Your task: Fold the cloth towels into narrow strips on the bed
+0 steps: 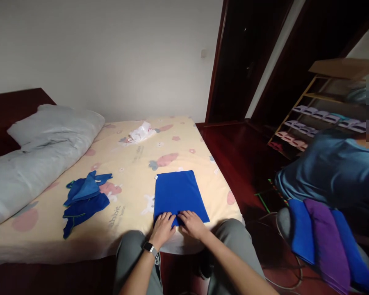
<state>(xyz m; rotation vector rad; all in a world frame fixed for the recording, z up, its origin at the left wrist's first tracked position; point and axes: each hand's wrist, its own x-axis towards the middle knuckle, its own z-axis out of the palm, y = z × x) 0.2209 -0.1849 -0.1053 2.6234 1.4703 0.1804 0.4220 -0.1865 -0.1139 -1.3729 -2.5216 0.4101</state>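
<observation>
A blue cloth [178, 192] lies flat on the bed near its front edge, with a small white tag at its far left corner. On the cloth's near left part rests my left hand [164, 229], palm down with the fingers spread a little; a watch is on that wrist. My right hand [192, 224] lies beside it on the near edge, its fingers also laid out over the cloth. The fingertips of both hands come close together at the middle of that edge. Further left, crumpled blue cloths [87, 196] sit in a loose pile.
A white plastic bag [141, 132] lies farther back on the bed [132, 164]. A grey quilt [46, 151] fills the left side. At right are a person in a blue shirt [326, 168], folded blue and purple cloths [327, 241] and a slipper rack [307, 96].
</observation>
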